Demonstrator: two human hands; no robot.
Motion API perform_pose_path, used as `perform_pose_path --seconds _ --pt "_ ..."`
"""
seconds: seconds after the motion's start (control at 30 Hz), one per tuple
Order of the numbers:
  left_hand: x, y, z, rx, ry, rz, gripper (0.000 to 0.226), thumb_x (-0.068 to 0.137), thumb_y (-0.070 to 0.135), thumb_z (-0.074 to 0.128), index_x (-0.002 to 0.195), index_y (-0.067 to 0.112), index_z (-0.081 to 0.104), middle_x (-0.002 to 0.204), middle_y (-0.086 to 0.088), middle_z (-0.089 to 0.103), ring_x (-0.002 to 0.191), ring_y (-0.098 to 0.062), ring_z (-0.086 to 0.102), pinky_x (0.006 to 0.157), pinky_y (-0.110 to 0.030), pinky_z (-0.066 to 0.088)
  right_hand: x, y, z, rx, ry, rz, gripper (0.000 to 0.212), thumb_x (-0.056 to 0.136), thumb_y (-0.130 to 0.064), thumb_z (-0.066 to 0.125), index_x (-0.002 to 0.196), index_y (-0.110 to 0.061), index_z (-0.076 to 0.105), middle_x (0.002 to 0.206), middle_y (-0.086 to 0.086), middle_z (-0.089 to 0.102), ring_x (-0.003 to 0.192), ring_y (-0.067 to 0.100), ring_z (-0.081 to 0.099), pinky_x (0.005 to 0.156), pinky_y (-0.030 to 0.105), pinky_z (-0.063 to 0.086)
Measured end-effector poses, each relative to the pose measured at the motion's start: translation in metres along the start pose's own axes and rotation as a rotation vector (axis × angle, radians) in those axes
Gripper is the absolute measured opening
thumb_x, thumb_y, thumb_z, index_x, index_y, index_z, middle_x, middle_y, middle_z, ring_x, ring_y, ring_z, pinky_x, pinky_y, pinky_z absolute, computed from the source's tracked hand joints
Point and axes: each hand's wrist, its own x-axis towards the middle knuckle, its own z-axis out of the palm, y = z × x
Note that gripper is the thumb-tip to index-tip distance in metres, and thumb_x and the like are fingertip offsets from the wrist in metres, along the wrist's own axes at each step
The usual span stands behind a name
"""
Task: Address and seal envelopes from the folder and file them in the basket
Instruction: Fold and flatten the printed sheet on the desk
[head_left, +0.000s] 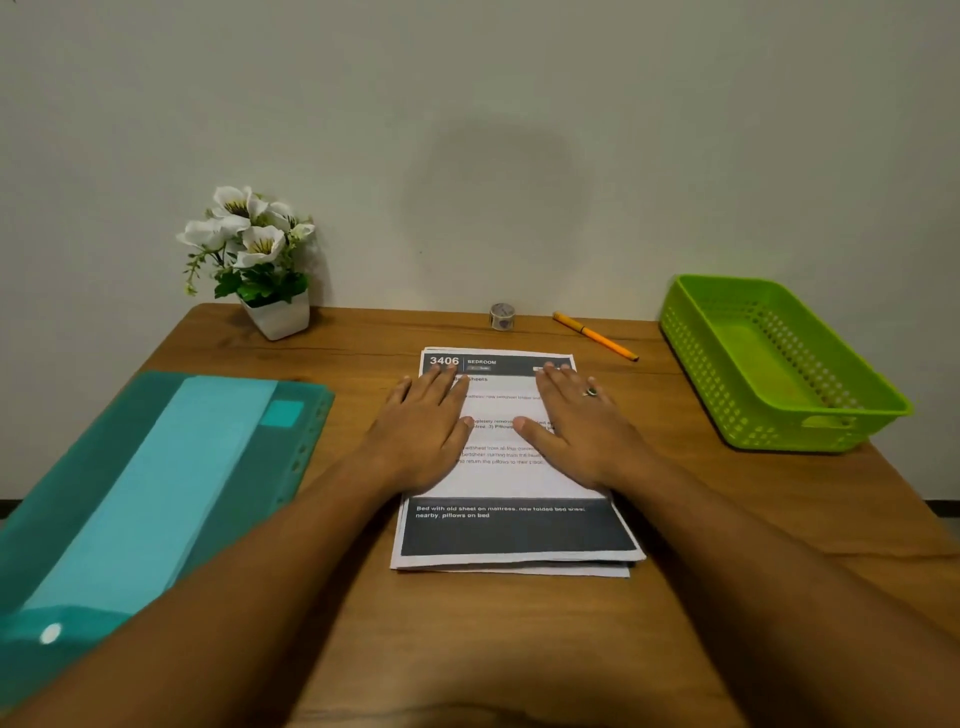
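A teal translucent folder lies at the left of the wooden desk, and pale envelopes show through it. A green perforated basket stands at the right with nothing in it. In the middle lies a small stack of printed sheets. My left hand and my right hand both rest flat on the top sheet, fingers straight and pointing away from me. A ring sits on my right hand. An orange pen and a small roll of tape lie beyond the sheets.
A white pot of artificial white flowers stands at the back left against the wall. The desk's far edge meets a plain wall. Bare wood shows between the sheets and the basket and along the near edge.
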Motion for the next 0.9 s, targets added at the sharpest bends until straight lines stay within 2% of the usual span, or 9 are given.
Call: perform_pose_path --seconds 0.1,0.23,0.43,0.57,0.63,0.73,0.83,0.9 --pt "0.0 0.011 -0.002 0.005 -0.03 -0.016 0.066 0.108 0.053 0.015 0.165 0.023 0.002 0.172 -0.003 -0.005 0.159 -0.022 -0.007 0.128 -0.051 -0.003 0.0 0.001 0.002 0.006 0.022 -0.011 0.089 0.1 -0.075 0.013 0.168 -0.018 0.0 0.176 0.001 -0.003 0.162 0.019 -0.004 0.131 0.048 0.002" --pt "0.015 0.019 -0.003 0.009 -0.043 0.092 0.063 0.107 0.055 0.014 0.164 0.031 0.002 0.172 0.001 -0.005 0.158 -0.021 -0.009 0.127 -0.051 -0.005 0.004 0.004 0.007 0.005 0.041 -0.014 0.088 0.101 -0.074 0.014 0.168 -0.019 0.001 0.176 0.002 -0.002 0.162 0.02 -0.003 0.131 0.047 0.001" --pt "0.037 -0.02 -0.005 0.046 -0.046 -0.051 0.079 0.094 0.069 0.001 0.164 0.032 0.001 0.173 -0.001 0.0 0.159 -0.024 -0.001 0.127 -0.054 0.001 0.005 0.003 0.008 0.004 0.03 -0.024 0.092 0.098 -0.078 0.013 0.168 -0.018 0.0 0.176 0.002 -0.003 0.162 0.021 -0.004 0.13 0.048 0.0" --pt "0.035 -0.02 -0.002 0.061 -0.032 -0.067 0.082 0.091 0.069 -0.003 0.164 0.031 0.0 0.173 -0.001 0.0 0.158 -0.023 -0.001 0.127 -0.054 0.002 0.003 0.001 0.004 -0.011 0.024 -0.035 0.094 0.099 -0.078 0.013 0.167 -0.015 0.0 0.176 0.005 -0.003 0.162 0.022 -0.005 0.13 0.052 0.0" --pt "0.035 -0.019 -0.003 0.052 -0.029 -0.072 0.08 0.092 0.067 -0.001 0.164 0.031 0.001 0.173 -0.001 -0.001 0.158 -0.023 -0.001 0.127 -0.054 0.002 -0.005 -0.011 0.003 -0.029 0.032 -0.127 0.095 0.099 -0.077 0.014 0.167 -0.011 0.0 0.175 0.008 -0.003 0.162 0.023 -0.005 0.13 0.053 0.0" --pt "0.035 -0.019 -0.003 0.055 -0.018 -0.069 0.079 0.093 0.065 -0.001 0.164 0.03 0.002 0.173 -0.002 0.0 0.158 -0.023 0.0 0.127 -0.053 0.002 -0.018 -0.043 0.009 -0.015 0.006 -0.322 0.091 0.102 -0.072 0.019 0.167 -0.011 0.0 0.175 0.008 -0.005 0.161 0.021 -0.007 0.13 0.047 -0.004" --pt "0.034 -0.019 -0.001 0.061 -0.009 -0.062 0.078 0.093 0.063 -0.001 0.164 0.031 0.002 0.173 -0.002 0.001 0.158 -0.023 0.0 0.127 -0.054 0.003 -0.016 -0.049 0.014 0.011 0.002 -0.365 0.092 0.102 -0.073 0.02 0.167 -0.013 0.0 0.175 0.005 -0.004 0.161 0.019 -0.007 0.131 0.045 -0.004" --pt "0.035 -0.02 -0.001 0.054 -0.005 -0.058 0.078 0.094 0.063 -0.001 0.164 0.03 0.002 0.173 -0.002 0.001 0.158 -0.023 0.0 0.127 -0.054 0.003 -0.007 -0.032 0.01 0.004 0.002 -0.325 0.093 0.1 -0.077 0.018 0.167 -0.015 -0.002 0.175 0.004 -0.006 0.161 0.018 -0.008 0.131 0.045 -0.004"
